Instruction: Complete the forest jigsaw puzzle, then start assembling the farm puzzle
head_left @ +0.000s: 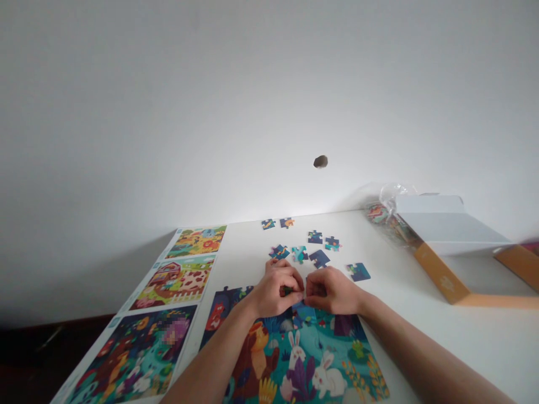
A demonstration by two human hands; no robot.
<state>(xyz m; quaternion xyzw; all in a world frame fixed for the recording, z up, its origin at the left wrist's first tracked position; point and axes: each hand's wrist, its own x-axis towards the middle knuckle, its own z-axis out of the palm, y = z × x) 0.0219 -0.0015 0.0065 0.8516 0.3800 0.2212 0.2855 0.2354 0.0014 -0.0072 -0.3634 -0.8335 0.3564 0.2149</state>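
Observation:
A partly assembled jigsaw puzzle (pixel 318 348) with white rabbits and a brown bear lies on the white table before me. Over its upper edge, the fingers of my left hand (pixel 280 287) are curled and pinched. My right hand (pixel 330 290) is closed close beside it, thumb and fingers together. Both sets of fingertips meet at a blue puzzle piece (pixel 304 314), whose top they partly hide. Just beyond my hands lie loose pieces: a dark blue one (pixel 320 258), a teal one (pixel 300 254) and a multicoloured one (pixel 279 252).
Three picture sheets, including a farm scene (pixel 177 280), line the table's left side. More loose pieces lie farther back, and one piece (pixel 359 271) lies right of my right hand. An open orange-edged box (pixel 446 275) and a clear plastic bag (pixel 389 221) are at right, near the white wall.

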